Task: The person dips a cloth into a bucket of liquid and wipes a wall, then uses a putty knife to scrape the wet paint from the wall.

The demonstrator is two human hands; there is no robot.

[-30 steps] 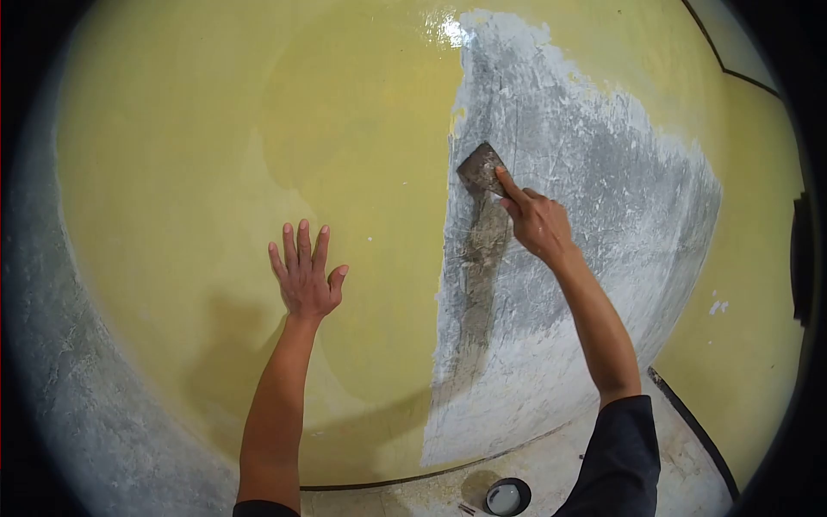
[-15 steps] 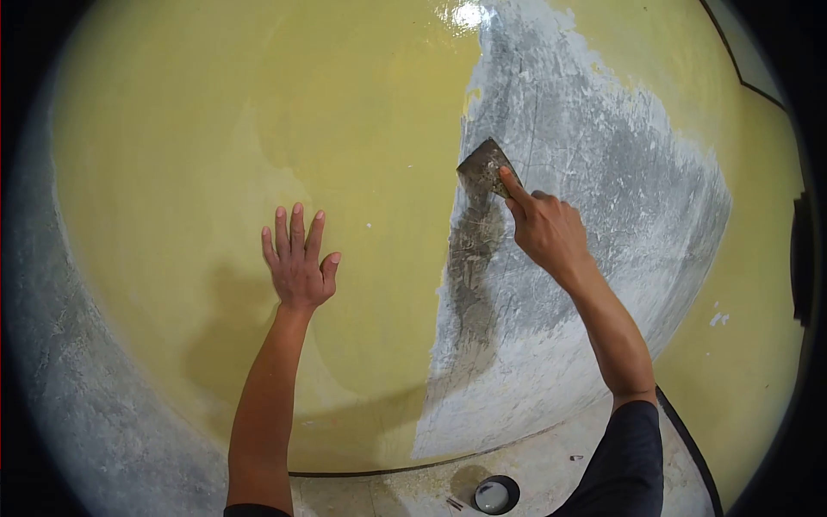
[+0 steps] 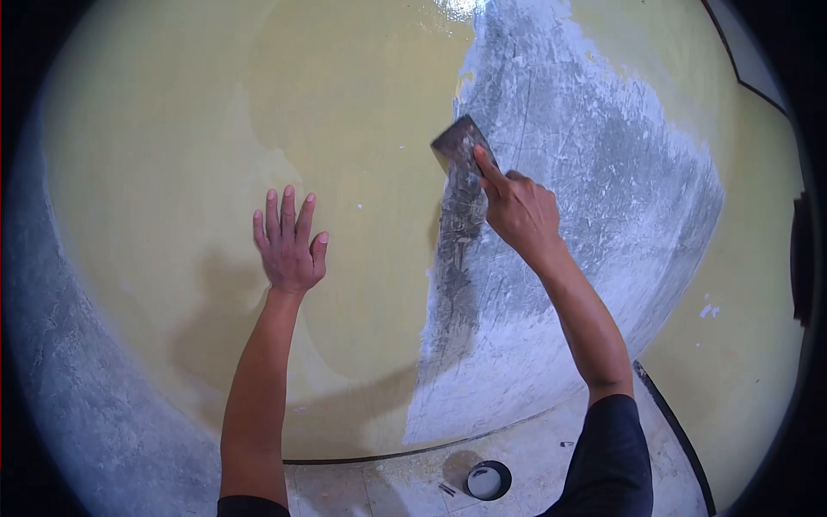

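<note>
My right hand (image 3: pixel 523 211) grips a wide, dark putty knife (image 3: pixel 462 142), index finger stretched along its blade. The blade lies at the boundary between yellow paint and a grey-white scraped patch (image 3: pixel 560 181), its far corner over the yellow. To the left, my left hand (image 3: pixel 291 246) rests flat on the yellow-painted wall (image 3: pixel 345 112), fingers spread, holding nothing. The putty knife's handle is hidden inside my right hand.
A dark round tub (image 3: pixel 489 480) with whitish contents stands on the tiled floor (image 3: pixel 345 491) below the wall. Small debris (image 3: pixel 446 489) lies beside it. Bare grey wall (image 3: pixel 103 379) borders the yellow at lower left. A dark object (image 3: pixel 801 258) is at the right edge.
My right hand and the putty knife have moved up and left, from the scraped patch to the paint boundary. My left hand stays flat on the wall; the view has shifted slightly.
</note>
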